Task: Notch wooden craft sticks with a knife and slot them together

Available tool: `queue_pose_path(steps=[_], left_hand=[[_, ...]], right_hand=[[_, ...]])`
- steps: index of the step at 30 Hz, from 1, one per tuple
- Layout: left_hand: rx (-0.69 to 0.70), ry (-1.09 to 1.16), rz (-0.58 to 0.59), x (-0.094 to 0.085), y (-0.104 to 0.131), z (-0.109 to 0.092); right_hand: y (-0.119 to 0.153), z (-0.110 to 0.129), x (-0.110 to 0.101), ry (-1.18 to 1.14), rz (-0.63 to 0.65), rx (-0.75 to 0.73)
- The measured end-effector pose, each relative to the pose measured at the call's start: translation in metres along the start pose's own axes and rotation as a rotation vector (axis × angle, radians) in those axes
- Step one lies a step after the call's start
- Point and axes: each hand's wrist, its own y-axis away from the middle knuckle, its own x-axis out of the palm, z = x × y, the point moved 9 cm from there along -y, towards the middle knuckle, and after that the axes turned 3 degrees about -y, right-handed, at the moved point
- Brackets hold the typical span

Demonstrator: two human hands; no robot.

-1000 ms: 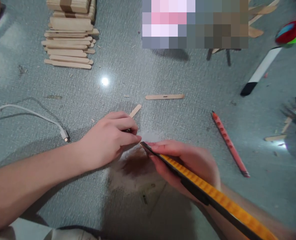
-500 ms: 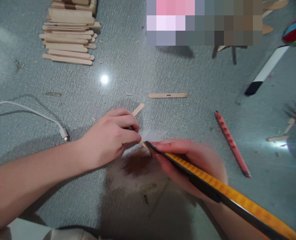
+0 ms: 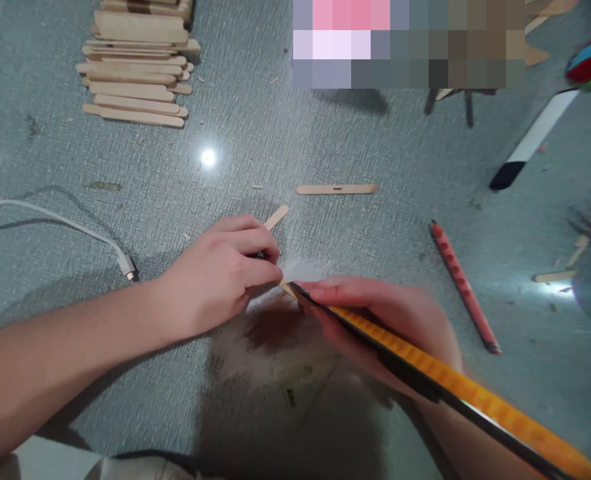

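My left hand [image 3: 230,263] is closed and pressed down on a wooden craft stick [image 3: 277,218], one rounded end of which sticks out beyond the knuckles. Just past my thumb, more pale wood meets the dark blade of an orange and black utility knife [image 3: 415,353]. Wrapped around that knife, my right hand [image 3: 375,307] holds it near the blade, its handle slanting toward the lower right. Whether the wood at the blade belongs to the same stick is hidden by my fingers. Above my hands lies another craft stick [image 3: 336,189] with a small dark slot in its middle.
Several craft sticks are piled [image 3: 135,73] at the upper left. A white cable [image 3: 75,227] ends near my left forearm. To the right lie a red pencil [image 3: 465,287] and a white and black handled tool [image 3: 535,137]. Small wood scraps dot the grey tabletop [image 3: 245,133].
My right hand and the knife handle have shifted very slightly; the blade stays against the wood. My left hand keeps its place.
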Motion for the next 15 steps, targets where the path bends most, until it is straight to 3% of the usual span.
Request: queue_pose_path(steps=[8, 15], left_hand=[[-0.001, -0.118, 0.034, 0.0, 0.001, -0.007], [-0.011, -0.13, 0.014, 0.002, 0.005, -0.007]], right_hand=[[-0.002, 0.016, 0.003, 0.064, -0.039, -0.03], [-0.003, 0.008, 0.001, 0.038, 0.001, -0.045]])
